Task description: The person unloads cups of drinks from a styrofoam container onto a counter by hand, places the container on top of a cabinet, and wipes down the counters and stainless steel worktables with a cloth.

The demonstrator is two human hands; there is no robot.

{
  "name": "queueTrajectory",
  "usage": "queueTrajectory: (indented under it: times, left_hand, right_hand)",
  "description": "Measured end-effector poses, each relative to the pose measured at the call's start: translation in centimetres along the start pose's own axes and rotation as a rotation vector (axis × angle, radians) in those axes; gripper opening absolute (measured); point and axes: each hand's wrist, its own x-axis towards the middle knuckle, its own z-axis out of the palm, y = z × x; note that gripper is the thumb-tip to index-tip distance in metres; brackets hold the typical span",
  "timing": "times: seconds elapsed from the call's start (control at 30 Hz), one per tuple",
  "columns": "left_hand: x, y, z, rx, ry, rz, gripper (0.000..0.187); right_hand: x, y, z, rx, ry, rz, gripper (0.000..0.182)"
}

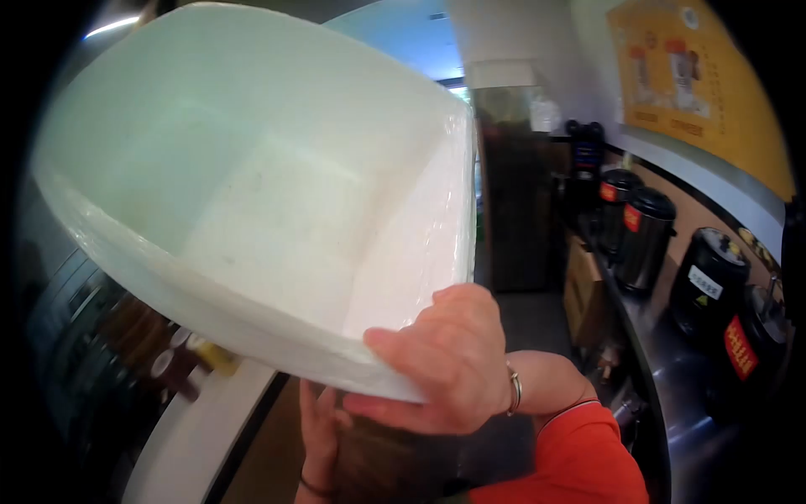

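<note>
A large white foam box (252,227) fills the upper left of the head view, raised and tilted so that its inside faces me. Shiny clear tape runs along its rim and side. My right hand (453,357) is closed on its lower right corner, thumb over the rim and fingers beneath. Under the box's lower edge, my left hand (320,424) points upward with its fingers stretched out and apart, the fingertips right at the edge and partly hidden by it.
At right, a steel counter (646,357) carries several insulated drink dispensers (645,239) and black lidded pots (709,273). A cardboard box (582,290) sits below it. On the left stand a white counter (206,428) and some cups (172,370). A tall dark cabinet (514,202) is at the back.
</note>
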Motion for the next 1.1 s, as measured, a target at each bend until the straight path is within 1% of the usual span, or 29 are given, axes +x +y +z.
queueTrajectory:
  times: [0.07,0.13,0.17,0.2,0.27,0.3,0.33,0.37,0.43,0.47,0.5,0.57,0.6,0.67,0.73,0.77,0.83,0.87,0.93,0.97,1.0,1.03,1.07,1.1]
  left_hand:
    - [6.3,-3.3,3.8,-0.135,-0.061,-0.048,0.072]
    - [11.3,-5.7,5.6,-0.240,-0.111,-0.081,0.070]
    - [13.3,-7.2,6.3,-0.281,-0.126,-0.099,0.069]
    - [15.2,-8.7,7.0,-0.325,-0.137,-0.119,0.068]
    - [19.2,-12.0,7.7,-0.408,-0.147,-0.151,0.066]
    - [21.4,-13.9,8.0,-0.446,-0.151,-0.164,0.065]
    - [23.6,-15.5,8.4,-0.478,-0.157,-0.172,0.064]
    - [26.2,-17.4,8.6,-0.510,-0.167,-0.175,0.063]
    - [31.7,-21.2,9.2,-0.576,-0.176,-0.186,0.061]
    - [34.3,-22.7,9.9,-0.607,-0.181,-0.187,0.060]
    - [37.7,-24.1,10.3,-0.632,-0.183,-0.192,0.059]
    - [44.3,-26.6,11.6,-0.681,-0.217,-0.172,0.057]
    - [47.6,-27.6,12.4,-0.708,-0.234,-0.168,0.056]
    - [53.9,-29.5,14.4,-0.738,-0.269,-0.163,0.054]
    - [59.5,-31.5,16.8,-0.758,-0.326,-0.159,0.052]
    - [61.2,-33.0,17.8,-0.748,-0.361,-0.163,0.052]
    - [65.1,-37.1,19.5,-0.693,-0.480,-0.133,0.050]
    - [66.1,-39.0,20.3,-0.697,-0.467,-0.135,0.050]
    - [68.1,-43.3,21.8,-0.660,-0.497,-0.221,0.051]
    - [69.3,-45.5,22.0,-0.658,-0.488,-0.210,0.051]
    - [70.6,-48.1,22.3,-0.580,-0.477,-0.234,0.049]
    - [72.0,-50.5,22.3,-0.499,-0.464,-0.255,0.046]
    - [73.3,-52.6,21.9,-0.473,-0.435,-0.283,0.043]
    - [75.1,-54.5,21.3,-0.449,-0.411,-0.307,0.041]
  right_hand:
    - [0.4,2.9,-1.6,-0.070,-0.035,0.023,0.044]
    - [0.6,4.7,0.0,-0.162,-0.090,0.043,0.048]
    - [-0.4,6.6,0.0,-0.126,-0.215,0.021,0.055]
    - [-0.9,8.1,0.0,-0.163,-0.235,0.018,0.055]
    - [-2.0,11.2,0.7,0.218,-0.446,0.015,0.065]
    - [-2.8,13.5,0.8,0.218,-0.508,-0.025,0.072]
    - [-3.1,16.0,0.4,0.196,-0.515,-0.029,0.072]
    - [-2.2,19.6,-0.2,-0.049,-0.654,-0.076,0.069]
    - [-1.2,27.4,-1.1,-0.375,-0.867,-0.082,0.061]
    - [-1.5,31.0,-0.8,-0.455,-0.937,-0.038,0.056]
    - [-2.6,33.7,0.2,-0.465,-0.947,-0.047,0.056]
    - [-3.8,38.7,2.4,-0.557,-0.972,-0.120,0.047]
    - [-4.5,40.0,3.9,-0.516,-0.887,-0.190,0.042]
    - [-5.2,43.4,5.8,-0.563,-0.745,-0.260,0.038]
    - [-5.0,48.4,6.6,-0.698,-0.703,-0.226,0.036]
    - [-5.0,51.0,6.6,-0.758,-0.738,-0.195,0.049]
    - [-5.8,57.8,6.6,-0.827,-0.644,-0.198,0.056]
    - [-5.7,61.0,6.5,-0.900,-0.610,-0.211,0.058]
    - [-5.7,68.4,5.8,-0.989,-0.485,-0.344,0.058]
    - [-5.5,71.8,5.5,-1.062,-0.442,-0.398,0.059]
    - [-5.4,75.1,5.4,-1.145,-0.396,-0.425,0.059]
    - [-5.1,78.1,5.2,-1.248,-0.431,-0.343,0.053]
    - [-4.5,80.0,5.7,-1.244,-0.418,-0.351,0.053]
    - [-3.7,81.9,6.2,-1.379,-0.432,-0.117,0.060]
